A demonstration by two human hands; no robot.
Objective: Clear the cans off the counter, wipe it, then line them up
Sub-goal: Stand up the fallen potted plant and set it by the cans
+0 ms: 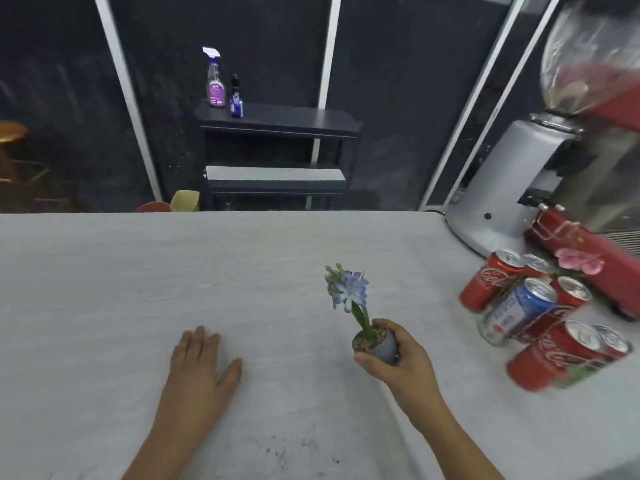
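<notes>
My left hand [201, 365] lies flat on the counter [104, 289], fingers spread, empty. My right hand [398, 358] is clamped around a small flower pot [379, 344]. The cans [540, 317] stand clustered to its right.

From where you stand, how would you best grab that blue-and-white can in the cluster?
Probably the blue-and-white can is best gripped around its cylindrical side wall, coming from the open left side. It leans among red cola cans packed behind and to its right, so only that flank looks free for fingers.
</notes>
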